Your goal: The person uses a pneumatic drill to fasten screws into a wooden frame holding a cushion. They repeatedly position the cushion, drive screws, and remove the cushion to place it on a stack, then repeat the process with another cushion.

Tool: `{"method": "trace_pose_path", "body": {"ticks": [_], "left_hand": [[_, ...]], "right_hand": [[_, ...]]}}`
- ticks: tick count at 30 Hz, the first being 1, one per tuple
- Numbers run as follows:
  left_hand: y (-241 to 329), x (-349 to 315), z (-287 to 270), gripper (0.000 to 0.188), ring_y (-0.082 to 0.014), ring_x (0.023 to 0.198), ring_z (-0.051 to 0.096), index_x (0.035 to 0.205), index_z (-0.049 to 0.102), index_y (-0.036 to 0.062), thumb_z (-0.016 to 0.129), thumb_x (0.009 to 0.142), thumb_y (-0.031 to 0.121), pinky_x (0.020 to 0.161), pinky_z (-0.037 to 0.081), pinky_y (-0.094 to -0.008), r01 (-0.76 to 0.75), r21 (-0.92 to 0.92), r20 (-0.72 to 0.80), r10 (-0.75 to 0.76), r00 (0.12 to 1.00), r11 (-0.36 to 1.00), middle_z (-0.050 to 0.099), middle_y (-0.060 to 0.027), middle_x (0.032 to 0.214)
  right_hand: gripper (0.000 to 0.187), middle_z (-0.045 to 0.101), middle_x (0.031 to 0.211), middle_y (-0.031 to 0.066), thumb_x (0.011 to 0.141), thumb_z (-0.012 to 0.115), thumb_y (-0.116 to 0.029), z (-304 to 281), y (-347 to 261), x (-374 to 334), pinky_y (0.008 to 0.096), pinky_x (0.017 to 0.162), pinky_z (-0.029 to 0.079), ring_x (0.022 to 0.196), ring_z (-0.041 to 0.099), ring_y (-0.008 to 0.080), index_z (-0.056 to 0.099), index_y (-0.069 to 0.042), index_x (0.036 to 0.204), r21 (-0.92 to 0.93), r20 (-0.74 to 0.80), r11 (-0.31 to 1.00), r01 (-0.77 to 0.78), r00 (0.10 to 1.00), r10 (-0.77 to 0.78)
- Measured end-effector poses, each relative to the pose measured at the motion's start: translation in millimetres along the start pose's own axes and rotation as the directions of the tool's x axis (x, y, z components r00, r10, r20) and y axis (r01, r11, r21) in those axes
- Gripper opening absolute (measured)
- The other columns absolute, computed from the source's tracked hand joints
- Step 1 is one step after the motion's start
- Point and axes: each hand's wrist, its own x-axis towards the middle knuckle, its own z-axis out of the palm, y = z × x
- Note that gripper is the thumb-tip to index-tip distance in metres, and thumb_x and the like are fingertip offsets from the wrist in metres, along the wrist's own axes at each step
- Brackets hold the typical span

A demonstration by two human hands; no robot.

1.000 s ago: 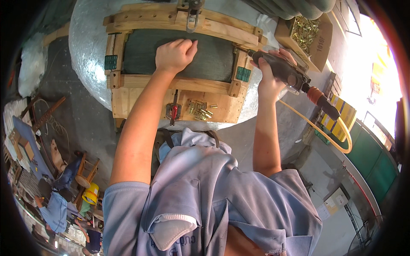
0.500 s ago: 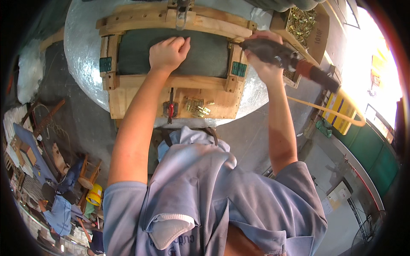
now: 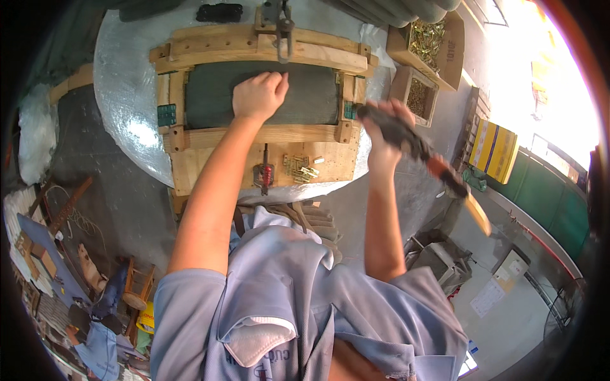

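My left hand (image 3: 259,96) is closed in a fist on the dark grey panel (image 3: 305,101) inside a wooden frame (image 3: 267,136). Whatever its fingers might hold is hidden. In my right hand (image 3: 383,140) is a dark air tool (image 3: 401,134) with an orange band and a yellow hose. Its blurred front end is by the green hinge-like piece (image 3: 349,110) on the frame's right side; contact cannot be made out. A matching green piece (image 3: 166,115) sits on the left side. Nearer me, a red-handled toggle clamp (image 3: 265,173) and several brass-coloured fittings (image 3: 301,167) rest on the wooden board (image 3: 216,166).
Another metal toggle clamp (image 3: 283,32) stands at the frame's far side. Plastic wrap (image 3: 130,120) covers the round surface underneath. Boxes of brass-coloured parts (image 3: 459,51) stand at the far right, beyond a yellow box (image 3: 494,151). A co-worker (image 3: 98,349) is at lower left.
My right hand has brought the tool from the frame's far right corner nearer to me, beside the right green piece. The left fist stays on the panel. The whole view has shifted slightly.
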Motion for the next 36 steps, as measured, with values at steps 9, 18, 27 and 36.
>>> {"method": "trace_pose_path", "body": {"ticks": [9, 18, 27, 36], "left_hand": [[-8, 10, -36, 0.04, -0.0248, 0.065, 0.071, 0.084, 0.071, 0.0112, 0.065, 0.107, 0.044, 0.059, 0.056, -0.0378, 0.548, -0.534, 0.498, -0.284, 0.819, 0.644, 0.073, -0.0064, 0.077], [-41, -50, -187, 0.092, -0.0345, 0.137, 0.063, 0.148, 0.057, -0.0073, 0.036, 0.11, 0.073, 0.116, 0.051, -0.0439, 0.747, -0.358, 0.869, 0.092, 0.485, -0.56, 0.066, -0.0257, 0.146], [-63, -64, -241, 0.095, -0.0322, 0.141, 0.06, 0.156, 0.052, -0.0047, 0.027, 0.111, 0.074, 0.119, 0.045, -0.0434, 0.768, -0.455, 0.858, 0.011, 0.514, -0.45, 0.064, -0.0222, 0.15], [-45, -75, -230, 0.098, -0.027, 0.135, 0.063, 0.156, 0.053, -0.0026, 0.027, 0.108, 0.079, 0.118, 0.045, -0.0438, 0.845, -0.449, 0.863, 0.105, 0.495, -0.29, 0.068, -0.0176, 0.143]], "right_hand": [[0.078, 0.059, 0.128, 0.0133, 0.083, 0.073, 0.002, 53, -105, -181, 0.0616, 0.085, 0.071, 0.124, 0.068, 0.0486, 0.035, -0.009, 0.15, 0.355, -0.337, 0.906, -0.229, 0.873, 0.353], [0.077, 0.06, 0.127, 0.0144, 0.085, 0.071, 0.003, 127, -130, -210, 0.0641, 0.088, 0.069, 0.126, 0.066, 0.0499, 0.034, -0.01, 0.151, 0.489, -0.235, 0.865, -0.112, 0.938, 0.254], [0.074, 0.061, 0.128, 0.0146, 0.088, 0.068, 0.001, 172, -146, -215, 0.0617, 0.086, 0.07, 0.124, 0.067, 0.0503, 0.033, -0.012, 0.152, 0.539, -0.124, 0.838, -0.081, 0.977, 0.174], [0.073, 0.061, 0.13, 0.0142, 0.088, 0.067, 0.004, 176, -152, -213, 0.0599, 0.086, 0.07, 0.125, 0.067, 0.048, 0.036, -0.011, 0.153, 0.521, -0.105, 0.848, -0.096, 0.979, 0.176]]}}
